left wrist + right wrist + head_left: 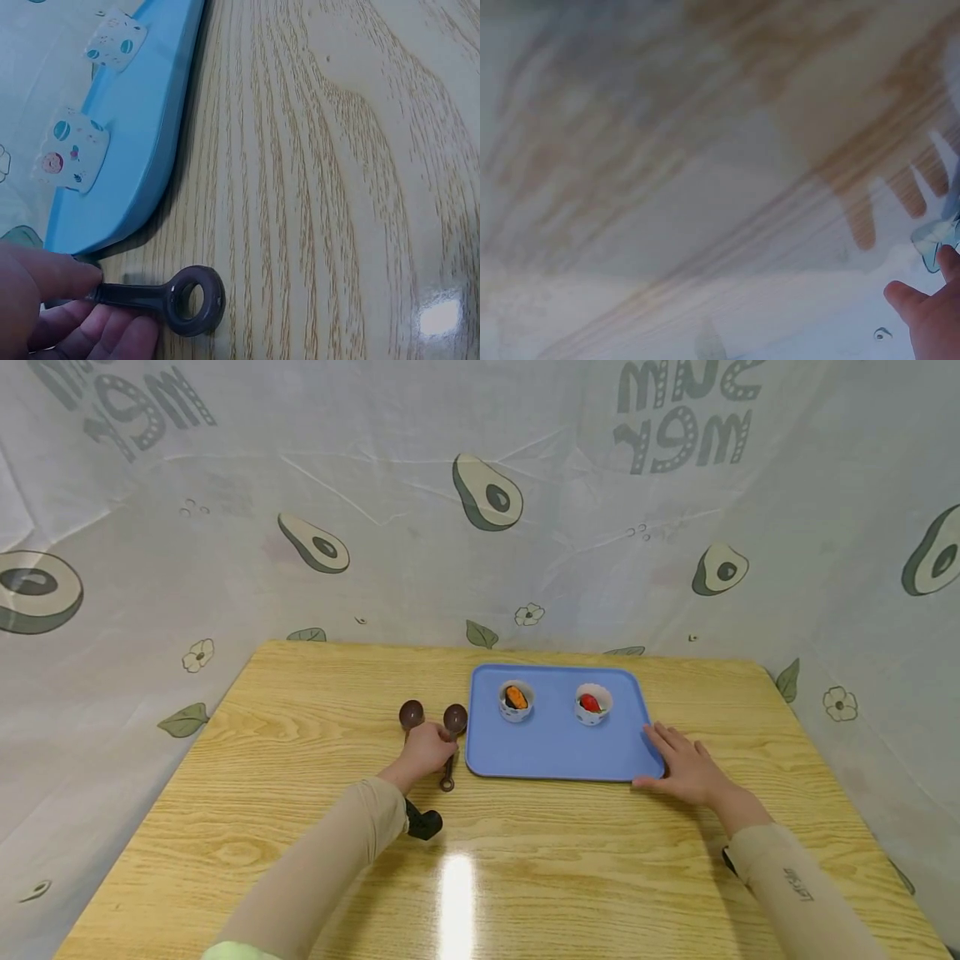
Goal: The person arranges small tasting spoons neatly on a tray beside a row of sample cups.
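Observation:
My left hand (pixel 426 749) pinches the handle of a dark brown spoon (pixel 455 718) just left of the blue tray (pixel 558 756). In the left wrist view the ring at the end of the spoon's handle (pixel 214 301) sticks out past the thumb and fingers. A second brown spoon (pixel 411 714) lies to its left, its handle mostly hidden by the hand. My right hand (pixel 686 768) is spread, with its fingers at the tray's right edge. On the tray stand a patterned cup (pixel 516 713) with an orange-topped sushi piece and another cup (pixel 591 717) with a red piece.
The tray sits on a wood-grain table (pixel 555 860). A black object with a rounded end (pixel 425 824) is partly covered by my left forearm. A white curtain (pixel 405 585) with avocado prints hangs behind the table and along both sides.

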The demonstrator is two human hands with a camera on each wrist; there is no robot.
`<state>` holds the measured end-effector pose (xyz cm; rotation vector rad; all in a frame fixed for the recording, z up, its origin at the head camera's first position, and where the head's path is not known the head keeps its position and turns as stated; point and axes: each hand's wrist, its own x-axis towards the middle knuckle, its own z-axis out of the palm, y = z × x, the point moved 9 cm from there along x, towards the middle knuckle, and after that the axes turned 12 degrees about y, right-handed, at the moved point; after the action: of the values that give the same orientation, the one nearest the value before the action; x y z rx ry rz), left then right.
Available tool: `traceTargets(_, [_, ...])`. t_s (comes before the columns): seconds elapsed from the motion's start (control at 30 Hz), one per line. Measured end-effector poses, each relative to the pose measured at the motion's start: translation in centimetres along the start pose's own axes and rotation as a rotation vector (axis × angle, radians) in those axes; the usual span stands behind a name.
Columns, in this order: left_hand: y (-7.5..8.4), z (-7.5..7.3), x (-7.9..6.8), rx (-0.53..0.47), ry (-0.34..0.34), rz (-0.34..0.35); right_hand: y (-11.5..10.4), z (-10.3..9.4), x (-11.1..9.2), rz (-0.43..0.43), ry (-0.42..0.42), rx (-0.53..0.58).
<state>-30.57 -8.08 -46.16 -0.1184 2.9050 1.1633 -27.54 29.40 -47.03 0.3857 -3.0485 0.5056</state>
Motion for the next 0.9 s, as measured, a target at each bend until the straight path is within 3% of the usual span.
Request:
traceTargets(0.3, [0.3, 0.0, -0.1, -0.001, -0.002, 0.004, 0.6, 0.5, 0.4, 0.023, -0.035, -0.037])
traceTargets(0.4, [-0.1, 0.3, 0.4, 0.003, -0.01, -0.024, 0.7, 0.6, 0.5, 0.026, -0.038, -0.039])
traceTargets(0.5, [-1.1, 0.9, 1.2, -0.003, -0.01, 0.008, 0.7, 0.6, 0.5, 0.025, -0.041, -0.043])
traceTargets(0.6, [-4.1, 3.3, 3.7, -0.056, 0.008, 0.08, 0.7, 0.7, 0.5, 0.027, -0.046, -0.046])
traceTargets(0.67, [-5.0, 4.1, 4.4, -0.08, 0.002, 0.084, 0.7, 0.7, 0.5, 0.027, -0.049, -0.049])
traceTargets(0.7, [-5.2, 4.2, 4.6, -0.089, -0.006, 0.047, 0.7, 0.7, 0.5, 0.027, -0.05, -0.051])
traceTargets(0.73, [-5.2, 4.2, 4.5, -0.098, -0.013, 0.012, 0.7, 0.7, 0.5, 0.027, -0.05, -0.05])
traceTargets(0.8, [-3.1, 2.5, 2.7, -0.079, -0.035, -0.074, 0.6, 0.7, 0.5, 0.028, -0.052, -0.049])
traceTargets(0.9, [-0.7, 0.3, 0.5, -0.147, -0.04, -0.122, 0.6, 0.6, 0.5, 0.027, -0.053, -0.045])
